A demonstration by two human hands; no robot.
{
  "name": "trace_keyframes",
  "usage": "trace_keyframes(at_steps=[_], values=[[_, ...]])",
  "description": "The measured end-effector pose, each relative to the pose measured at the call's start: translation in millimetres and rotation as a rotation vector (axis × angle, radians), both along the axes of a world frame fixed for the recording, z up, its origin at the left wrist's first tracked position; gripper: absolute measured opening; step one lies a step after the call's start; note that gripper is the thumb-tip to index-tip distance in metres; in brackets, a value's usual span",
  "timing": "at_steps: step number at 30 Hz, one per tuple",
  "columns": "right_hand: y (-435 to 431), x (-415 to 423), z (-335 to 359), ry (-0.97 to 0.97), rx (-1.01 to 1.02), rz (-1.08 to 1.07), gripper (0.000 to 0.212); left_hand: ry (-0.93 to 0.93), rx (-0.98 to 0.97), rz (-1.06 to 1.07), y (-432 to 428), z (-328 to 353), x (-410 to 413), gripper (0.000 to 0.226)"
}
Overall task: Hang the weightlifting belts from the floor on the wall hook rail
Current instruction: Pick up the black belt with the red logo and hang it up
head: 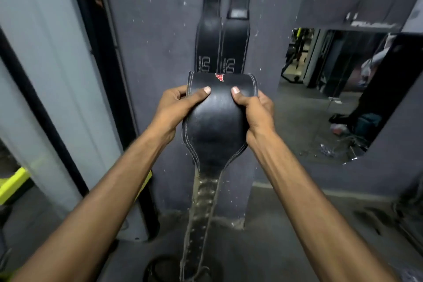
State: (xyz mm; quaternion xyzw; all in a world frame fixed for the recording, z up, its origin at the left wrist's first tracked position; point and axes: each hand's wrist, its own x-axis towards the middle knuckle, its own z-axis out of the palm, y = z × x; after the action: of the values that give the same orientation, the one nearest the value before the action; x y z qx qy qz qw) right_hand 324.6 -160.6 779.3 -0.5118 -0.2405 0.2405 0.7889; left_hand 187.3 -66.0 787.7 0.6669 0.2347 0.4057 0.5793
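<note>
As the person faces the dark grey wall [155, 52], both arms reach forward and hold a black leather weightlifting belt [217, 126] up in front of it. The left hand [180, 103] grips the wide part at its left edge, thumb pressed flat on the front and fingers curled behind. The right hand [254, 107] does the same at the right edge, so each hand is clamped on the belt, thumbs near each other. The wide part folds over away from the person along its upper edge, where a red logo [219, 77] shows. Below the hands the belt narrows into a worn strap [201, 208] punched with rows of holes, which hangs down toward the floor [274, 236]; whether its end touches I cannot tell. Just behind the held belt, two more black belts [209, 41] hang side by side flat against the wall, their tops running out of view. To the right a mirror [343, 98] is set in the wall, and a bright yellow object [13, 183] sits low at the left.
</note>
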Motion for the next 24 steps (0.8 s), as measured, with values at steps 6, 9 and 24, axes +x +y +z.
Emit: trace_keyframes(at_steps=[6, 9, 24], values=[[-67.1, -55.3, 104.0, -0.082, 0.167, -0.011, 0.014, -0.059, 0.123, -0.016, -89.4, 60.8, -57.5, 0.035], [-102.6, -82.7, 140.8, -0.115, 0.204, -0.009, 0.013, 0.034, 0.216, -0.051, -123.8, 46.9, -95.9, 0.026], [-198.6, -211.3, 213.6, -0.367, 0.310, 0.010, 0.024, -0.305, -0.224, -0.370, -168.0, 219.1, -219.7, 0.052]])
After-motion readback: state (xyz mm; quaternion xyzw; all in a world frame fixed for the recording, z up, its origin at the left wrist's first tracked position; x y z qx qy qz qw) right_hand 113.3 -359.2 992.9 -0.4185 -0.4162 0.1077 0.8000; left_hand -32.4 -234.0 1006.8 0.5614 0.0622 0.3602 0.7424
